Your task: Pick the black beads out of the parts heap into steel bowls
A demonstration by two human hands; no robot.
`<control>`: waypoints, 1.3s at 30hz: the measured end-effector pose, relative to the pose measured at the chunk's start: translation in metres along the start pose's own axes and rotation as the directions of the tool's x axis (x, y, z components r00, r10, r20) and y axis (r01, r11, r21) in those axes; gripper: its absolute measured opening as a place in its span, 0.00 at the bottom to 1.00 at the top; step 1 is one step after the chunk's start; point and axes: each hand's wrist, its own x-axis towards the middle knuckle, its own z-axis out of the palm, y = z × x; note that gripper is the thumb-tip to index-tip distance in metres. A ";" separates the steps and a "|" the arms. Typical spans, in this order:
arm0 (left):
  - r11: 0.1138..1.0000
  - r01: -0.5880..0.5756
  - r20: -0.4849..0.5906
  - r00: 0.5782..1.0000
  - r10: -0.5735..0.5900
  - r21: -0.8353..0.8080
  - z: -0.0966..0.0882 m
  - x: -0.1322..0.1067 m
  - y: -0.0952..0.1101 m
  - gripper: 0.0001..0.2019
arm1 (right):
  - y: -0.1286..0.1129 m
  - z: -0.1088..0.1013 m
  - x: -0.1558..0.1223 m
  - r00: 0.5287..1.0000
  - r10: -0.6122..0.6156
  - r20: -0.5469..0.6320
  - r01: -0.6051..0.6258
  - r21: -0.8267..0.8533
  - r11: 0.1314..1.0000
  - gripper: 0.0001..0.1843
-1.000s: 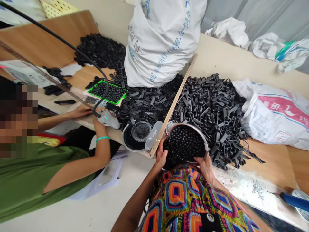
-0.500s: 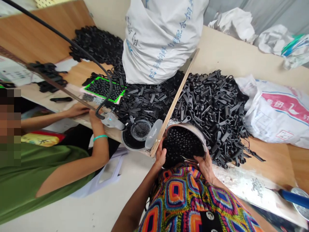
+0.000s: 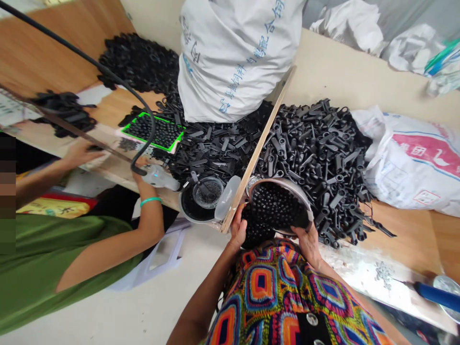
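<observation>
In front of my body is a metal bowl (image 3: 301, 194), tilted toward me, with many small round black pieces (image 3: 275, 203) inside. My right hand (image 3: 307, 243) grips its near right rim, thumb over the edge. On the left side, my left hand (image 3: 238, 228) curls its fingers at the bowl's edge; part of its grip is hidden. More black pieces (image 3: 256, 231) show below the bowl's left lip, close to my patterned clothing. Whatever lies under them is mostly hidden.
Black lever-like parts (image 3: 316, 158) are heaped behind the bowl. A wooden divider (image 3: 257, 155) stands to its left. Beyond it are a second bowl (image 3: 183, 211), a white sack (image 3: 237, 62) and a green-edged tray (image 3: 138, 120). A co-worker's arm (image 3: 151, 225) reaches in, near a power tool (image 3: 161, 177).
The bowl has tipped further to the left, and black pieces now show below its left lip. The co-worker's far hand has moved left and holds a dark part.
</observation>
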 end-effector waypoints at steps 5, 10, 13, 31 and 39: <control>0.998 0.033 0.035 0.999 -0.035 0.054 -0.001 0.000 0.004 0.32 | 0.003 -0.003 0.008 0.998 0.051 -0.042 -0.050 0.032 0.998 0.23; 0.993 0.037 0.048 0.998 -0.042 0.109 -0.003 0.006 0.017 0.30 | -0.004 -0.006 0.010 0.992 0.091 -0.089 -0.087 0.050 0.995 0.25; 0.992 0.009 0.050 0.999 -0.015 0.123 -0.006 0.010 0.021 0.30 | -0.004 -0.009 0.009 0.993 0.063 -0.098 -0.061 0.022 0.998 0.25; 0.881 -0.246 0.214 0.962 0.170 0.405 -0.010 -0.007 0.012 0.25 | 0.007 -0.007 0.022 0.963 0.271 0.007 -0.261 0.285 0.922 0.13; 0.621 -0.566 0.532 0.803 0.267 0.542 -0.012 -0.016 0.028 0.15 | 0.014 -0.027 0.040 0.949 0.305 -0.083 -0.242 0.429 0.870 0.14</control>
